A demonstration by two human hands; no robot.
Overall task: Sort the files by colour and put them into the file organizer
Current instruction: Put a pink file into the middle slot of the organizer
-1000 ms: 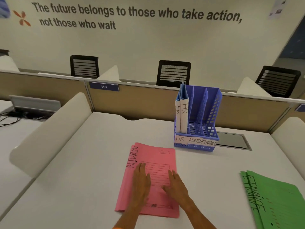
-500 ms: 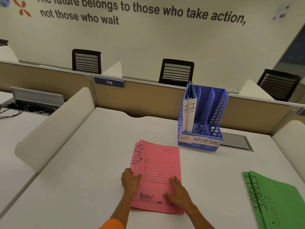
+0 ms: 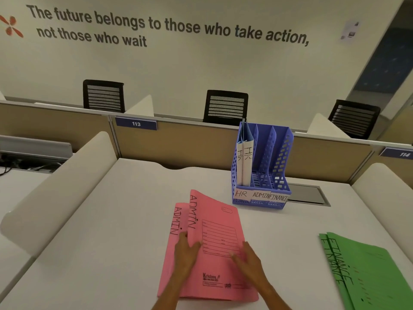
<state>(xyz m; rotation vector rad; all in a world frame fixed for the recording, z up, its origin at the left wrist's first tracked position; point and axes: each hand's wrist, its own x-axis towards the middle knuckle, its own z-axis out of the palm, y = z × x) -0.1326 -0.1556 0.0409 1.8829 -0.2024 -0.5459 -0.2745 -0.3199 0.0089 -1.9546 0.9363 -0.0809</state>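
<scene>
Top pink file (image 3: 220, 238) has lifted off its twin (image 3: 176, 222) on the bench (image 3: 107, 231); left hand (image 3: 185, 251) pinches its edge, right hand (image 3: 248, 258) lies flat on it; next, probably: stand both in the organizer's (image 3: 280, 157) ADMIN slot.

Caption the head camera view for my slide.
Left hand grips and right hand rests on pink ADMIN files near the blue organizer.

Pink files (image 3: 216, 268) (black lettering, ruled lines) — green files (image 3: 368, 271) — blue perforated file organizer (image 3: 282, 153), white desk (image 3: 111, 242)
</scene>
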